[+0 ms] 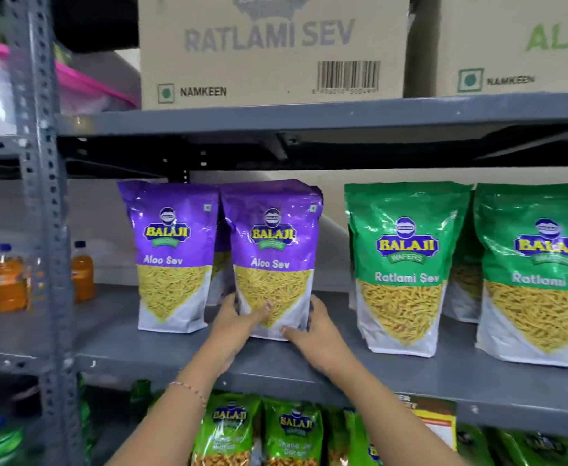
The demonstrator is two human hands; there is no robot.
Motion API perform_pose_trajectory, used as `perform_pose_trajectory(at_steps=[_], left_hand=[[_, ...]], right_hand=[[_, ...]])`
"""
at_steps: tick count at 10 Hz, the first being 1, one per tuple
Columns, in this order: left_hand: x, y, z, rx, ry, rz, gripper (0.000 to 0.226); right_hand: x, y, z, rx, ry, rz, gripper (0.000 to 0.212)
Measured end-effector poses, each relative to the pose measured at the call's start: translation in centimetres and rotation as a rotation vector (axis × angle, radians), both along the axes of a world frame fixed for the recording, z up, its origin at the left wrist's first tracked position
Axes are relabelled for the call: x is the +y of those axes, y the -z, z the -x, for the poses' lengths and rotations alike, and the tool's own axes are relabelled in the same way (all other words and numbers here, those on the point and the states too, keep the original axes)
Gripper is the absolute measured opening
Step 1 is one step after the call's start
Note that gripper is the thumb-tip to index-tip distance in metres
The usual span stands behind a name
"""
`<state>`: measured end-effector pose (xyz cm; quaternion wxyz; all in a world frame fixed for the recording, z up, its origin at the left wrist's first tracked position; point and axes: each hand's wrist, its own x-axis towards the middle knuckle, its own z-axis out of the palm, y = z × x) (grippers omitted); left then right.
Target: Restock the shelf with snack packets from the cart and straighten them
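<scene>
Two purple Aloo Sev packets stand upright on the grey middle shelf (182, 351). The right purple packet (272, 250) is held at its base by both hands. My left hand (239, 319) grips its lower left corner, thumb on the front. My right hand (313, 326) wraps its lower right edge. The left purple packet (171, 253) stands free beside it, touching it, with another purple packet partly hidden behind. To the right stand two green Ratlami Sev packets (403, 264), (534, 270), with more behind them. The cart is not in view.
Cardboard cartons (272, 45) sit on the shelf above. A perforated steel upright (40, 196) stands at the left, with orange drink bottles (82, 272) beyond it. Green snack packets (291, 432) fill the shelf below. A gap lies between the purple and green packets.
</scene>
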<state>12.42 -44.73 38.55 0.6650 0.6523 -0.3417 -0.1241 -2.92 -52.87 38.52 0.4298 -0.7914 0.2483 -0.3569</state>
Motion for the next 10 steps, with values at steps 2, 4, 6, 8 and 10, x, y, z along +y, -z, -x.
perform_pose_trajectory(at_steps=[2,4,6,8,10], left_hand=[[-0.3,0.6,-0.5,-0.05,-0.022,0.003,0.075],[-0.4,0.8,-0.4,-0.055,0.013,0.04,0.065],[0.1,0.4,0.0,-0.067,0.032,0.053,0.065],[0.2,0.5,0.3,-0.119,0.018,0.048,0.064],[0.8,0.3,1.4,-0.338,-0.2,0.135,0.077]], right_hand=[[-0.6,0.6,-0.8,-0.01,0.057,-0.029,0.071],[-1.2,1.5,-1.1,0.002,0.068,-0.021,0.084],[-0.7,1.3,-1.0,0.001,0.087,-0.033,0.088],[-0.9,1.3,-1.2,0.046,0.083,-0.028,0.094],[1.6,-0.4,1.2,-0.007,0.126,0.142,0.067]])
